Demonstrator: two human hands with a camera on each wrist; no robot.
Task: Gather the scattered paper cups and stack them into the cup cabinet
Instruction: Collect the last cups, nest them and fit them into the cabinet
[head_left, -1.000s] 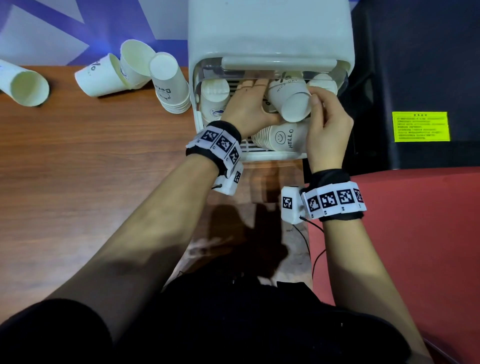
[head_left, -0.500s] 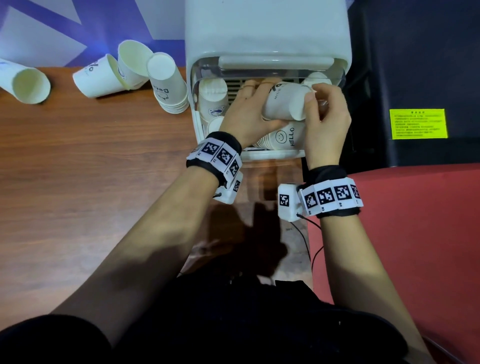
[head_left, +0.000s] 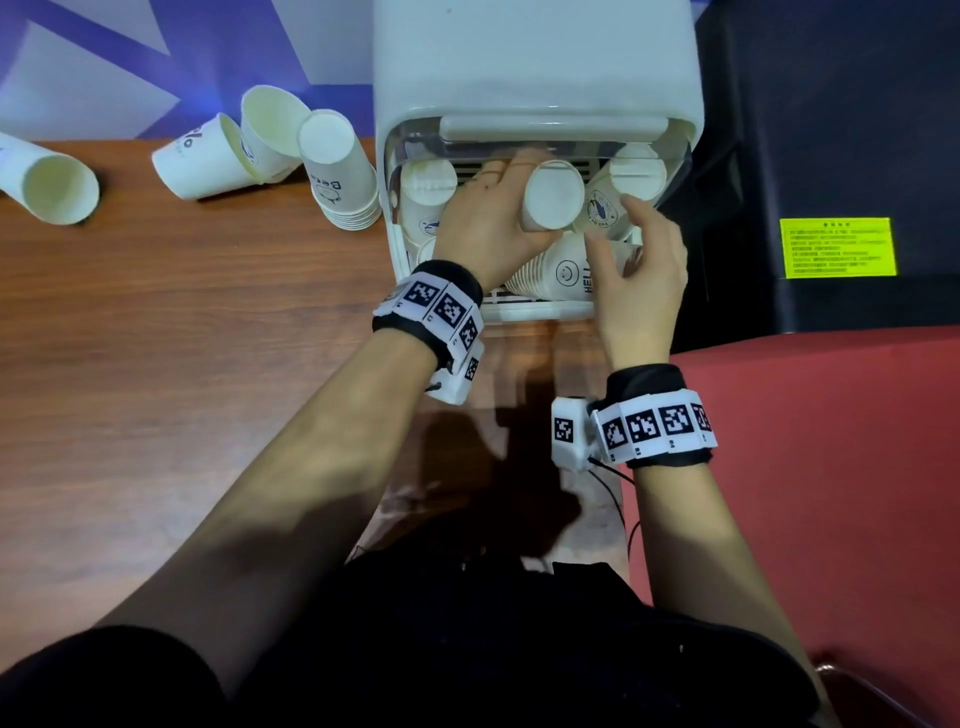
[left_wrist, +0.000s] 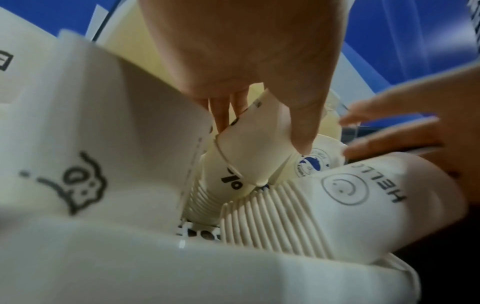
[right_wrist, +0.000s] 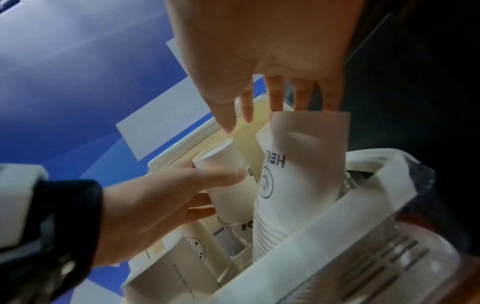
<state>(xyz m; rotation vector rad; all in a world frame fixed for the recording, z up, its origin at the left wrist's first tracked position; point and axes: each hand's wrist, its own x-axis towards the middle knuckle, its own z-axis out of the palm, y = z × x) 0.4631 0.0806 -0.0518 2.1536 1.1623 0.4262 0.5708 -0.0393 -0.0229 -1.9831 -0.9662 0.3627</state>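
While the left hand (head_left: 488, 228) grips a paper cup (head_left: 553, 195) inside the cup cabinet (head_left: 535, 62) at twelve o'clock, the right hand (head_left: 636, 280) hovers unclenched — loose cups (head_left: 208, 158) (tipped over) litter the wooden table (head_left: 182, 364) toward ten.

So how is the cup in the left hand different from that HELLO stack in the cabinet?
The cup is gripped by the left hand, bottom toward the camera; the HELLO stack lies tilted in the cabinet, ungripped. The cup's print is bold black lettering; the stack's shows a smiley. Both are white paper.
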